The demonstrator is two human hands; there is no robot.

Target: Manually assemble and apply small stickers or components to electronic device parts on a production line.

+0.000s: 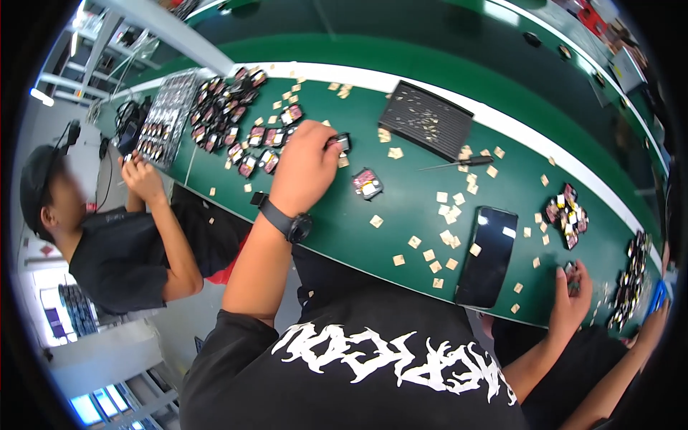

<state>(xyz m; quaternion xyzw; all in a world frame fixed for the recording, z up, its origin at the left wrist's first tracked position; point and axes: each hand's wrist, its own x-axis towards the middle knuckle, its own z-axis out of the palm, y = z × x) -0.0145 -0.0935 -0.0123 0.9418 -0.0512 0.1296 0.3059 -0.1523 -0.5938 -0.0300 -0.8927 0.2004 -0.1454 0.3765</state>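
My left hand point(307, 166), a dark watch on its wrist, reaches across the green table with fingers closed. They grip the edge of a small black square module point(343, 142). Just to its right, a similar module with a pink and white face point(368, 184) lies apart from the others. Several more pink-faced modules point(269, 160) are spread left of this hand, partly hidden by it. Down at the right, my right hand point(571, 297) pinches a small dark piece point(570, 269) between thumb and fingers; its kind is hard to make out. A small pile of modules point(568, 215) sits beyond that hand.
Between my hands lie a black phone-like slab point(487, 258), a screwdriver point(469, 161) and scattered small beige squares point(428, 255). A ribbed black tray point(427, 120) stands farther back. Module heaps point(222, 107) flank both sides. Co-workers' hands point(143, 179) work at left and far right.
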